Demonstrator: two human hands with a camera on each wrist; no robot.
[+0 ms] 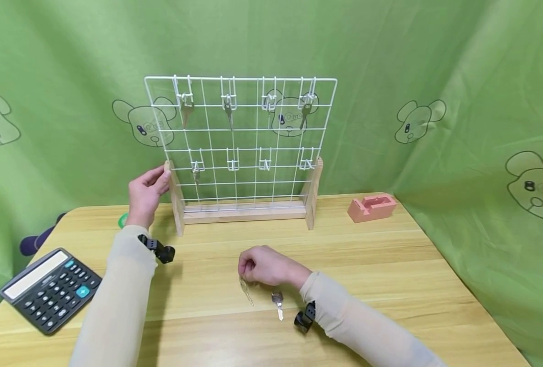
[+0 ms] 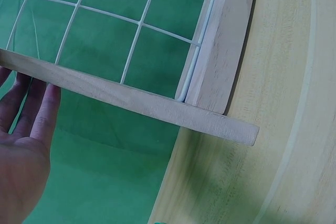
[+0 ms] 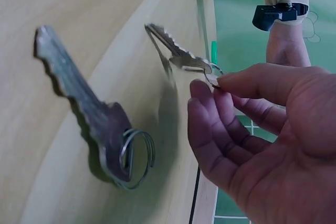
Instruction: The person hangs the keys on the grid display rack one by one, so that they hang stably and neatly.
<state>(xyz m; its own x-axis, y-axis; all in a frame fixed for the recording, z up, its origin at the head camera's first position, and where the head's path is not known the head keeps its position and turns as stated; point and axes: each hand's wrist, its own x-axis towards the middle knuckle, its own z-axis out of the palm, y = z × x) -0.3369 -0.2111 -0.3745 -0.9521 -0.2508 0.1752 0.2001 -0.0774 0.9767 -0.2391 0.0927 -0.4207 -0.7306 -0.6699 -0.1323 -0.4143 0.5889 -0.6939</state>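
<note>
My right hand (image 1: 271, 265) pinches the ring of a key (image 3: 176, 51) between thumb and fingertips, with the key's blade pointing away over the tabletop. Beside it a second key (image 3: 84, 103) with its own split ring lies on the table. My left hand (image 1: 145, 196) holds the left wooden side post (image 2: 131, 103) of a white wire grid rack (image 1: 246, 182) near its top; the fingers reach behind the post. Several keys hang from hooks on the rack: a row along the top, including one key (image 1: 228, 109), and one key (image 1: 196, 176) at lower left.
Three lower hooks, such as the wire hook (image 1: 264, 164), carry no key. A black calculator (image 1: 51, 290) lies at the left, and a pink tape dispenser (image 1: 372, 207) stands at the back right. A green curtain (image 1: 367, 41) surrounds the wooden table (image 1: 367, 275).
</note>
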